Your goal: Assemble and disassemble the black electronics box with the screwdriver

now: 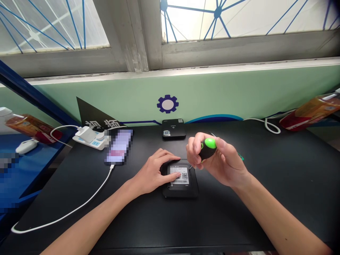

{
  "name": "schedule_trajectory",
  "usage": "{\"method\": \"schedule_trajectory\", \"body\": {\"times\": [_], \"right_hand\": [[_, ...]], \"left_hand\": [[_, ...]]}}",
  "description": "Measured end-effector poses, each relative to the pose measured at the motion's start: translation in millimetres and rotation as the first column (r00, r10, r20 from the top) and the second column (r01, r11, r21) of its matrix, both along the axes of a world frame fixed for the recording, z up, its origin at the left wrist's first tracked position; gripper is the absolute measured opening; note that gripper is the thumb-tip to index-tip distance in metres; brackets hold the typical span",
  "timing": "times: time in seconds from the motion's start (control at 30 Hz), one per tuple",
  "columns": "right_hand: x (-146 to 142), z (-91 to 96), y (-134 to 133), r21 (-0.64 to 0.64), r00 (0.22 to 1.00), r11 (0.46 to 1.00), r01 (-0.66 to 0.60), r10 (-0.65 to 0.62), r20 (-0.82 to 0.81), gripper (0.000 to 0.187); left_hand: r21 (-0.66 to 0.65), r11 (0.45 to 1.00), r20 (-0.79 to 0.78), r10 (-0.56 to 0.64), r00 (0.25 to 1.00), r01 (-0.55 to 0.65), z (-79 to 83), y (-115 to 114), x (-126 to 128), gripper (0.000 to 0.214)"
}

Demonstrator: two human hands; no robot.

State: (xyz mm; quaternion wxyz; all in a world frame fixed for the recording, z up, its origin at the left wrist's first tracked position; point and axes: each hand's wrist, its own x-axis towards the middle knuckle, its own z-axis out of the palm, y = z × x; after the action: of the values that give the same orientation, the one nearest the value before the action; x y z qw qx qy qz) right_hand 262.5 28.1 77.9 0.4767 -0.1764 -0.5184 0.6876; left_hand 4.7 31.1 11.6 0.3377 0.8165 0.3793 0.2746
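Observation:
A flat black electronic box (180, 191) with rounded corners lies on the desk, its white printed label (177, 179) facing up. My left hand (155, 170) grips it at the left, thumb on the label and fingers along the far edge. In my right hand (223, 159) is a screwdriver (208, 149) with a black and bright green handle, fingers wrapped round it. Its thin shaft slants down toward the box's upper right; the tip's exact contact cannot be made out. Behind the right hand, a small green piece (241, 156) and a thin metal tip show, mostly hidden.
Another black box (174, 129) stands near the wall. To the left lie a phone (119, 147) on a white charging cable (87, 202) and a white power strip (90, 139) with a plug. Drink bottles (310, 111) lean at the far right and left. A white cable (272, 129) loops at the back right.

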Motion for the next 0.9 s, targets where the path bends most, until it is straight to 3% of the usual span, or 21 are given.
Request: {"method": "schedule_trajectory", "body": {"times": [0.4,0.6,0.9], "right_hand": [[1.3,-2.2,0.2,0.005,0.999,0.999,-0.042,0.042,-0.019,0.04],[1.3,-3.5,-2.0,0.006,0.999,0.999,-0.04,0.04,0.002,0.03],[2.1,-3.6,-1.3,0.008,0.999,0.999,-0.042,0.042,-0.005,0.036]], "left_hand": [[-0.009,1.0,0.0,-0.007,1.0,0.007,1.2,-0.9,0.0,0.041],[0.014,1.0,-0.014,-0.019,1.0,0.019,0.6,-1.8,0.4,0.039],[0.024,0.999,-0.017,-0.028,0.999,0.028,0.3,-1.0,0.2,0.04]]}}
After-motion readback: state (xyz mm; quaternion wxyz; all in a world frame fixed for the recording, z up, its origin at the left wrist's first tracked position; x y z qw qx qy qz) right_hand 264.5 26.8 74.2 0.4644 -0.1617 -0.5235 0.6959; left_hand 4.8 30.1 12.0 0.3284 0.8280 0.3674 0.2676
